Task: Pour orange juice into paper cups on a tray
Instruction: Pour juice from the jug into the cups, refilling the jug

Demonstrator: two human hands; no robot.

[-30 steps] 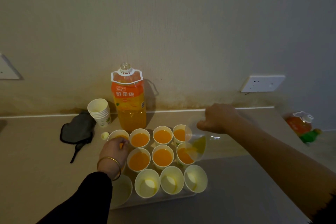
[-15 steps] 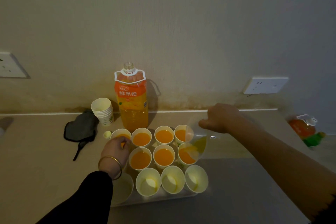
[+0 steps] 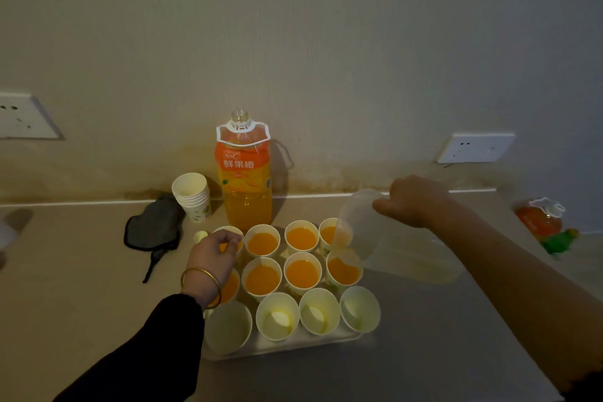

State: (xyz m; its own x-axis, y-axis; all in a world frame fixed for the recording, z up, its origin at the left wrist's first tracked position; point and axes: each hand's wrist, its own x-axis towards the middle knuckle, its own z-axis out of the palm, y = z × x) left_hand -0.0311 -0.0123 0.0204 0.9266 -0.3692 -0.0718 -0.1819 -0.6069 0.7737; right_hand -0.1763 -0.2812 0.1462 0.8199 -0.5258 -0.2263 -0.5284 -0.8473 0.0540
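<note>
- Tilting nearly onto its side, a clear plastic jug (image 3: 375,238) hangs over the right edge of the tray (image 3: 293,347). Its wide mouth is just above the right-end cup (image 3: 344,271) of the middle row.
- The jug wall is thin, smooth and see-through, and only a faint yellowish tint shows inside it.
- The right hand (image 3: 414,201) has its fingers clenched around the jug's upper rim or handle; which of the two I cannot tell.
- The left hand (image 3: 210,258) reaches over the tray's left side, and its curled fingers grasp the rim of the back-left cup (image 3: 230,230). A thin gold bangle (image 3: 200,274) circles the wrist above a black sleeve (image 3: 146,352).
- Twelve round, pale paper cups stand on the shallow pale tray in three rows of four.
- The back and middle rows hold orange juice, though the left hand partly covers the left-end middle cup.
- The four front cups (image 3: 277,316) are empty and show their white bottoms.
- A tall soft-plastic juice bottle (image 3: 244,179) stands uncapped just behind the tray, about two-thirds full, with an orange label.
- A nested stack of cups (image 3: 192,196) stands left of the bottle. Near it a small cap (image 3: 200,236) and a dark floppy cloth (image 3: 153,225) lie on the smooth beige surface (image 3: 65,271).
</note>
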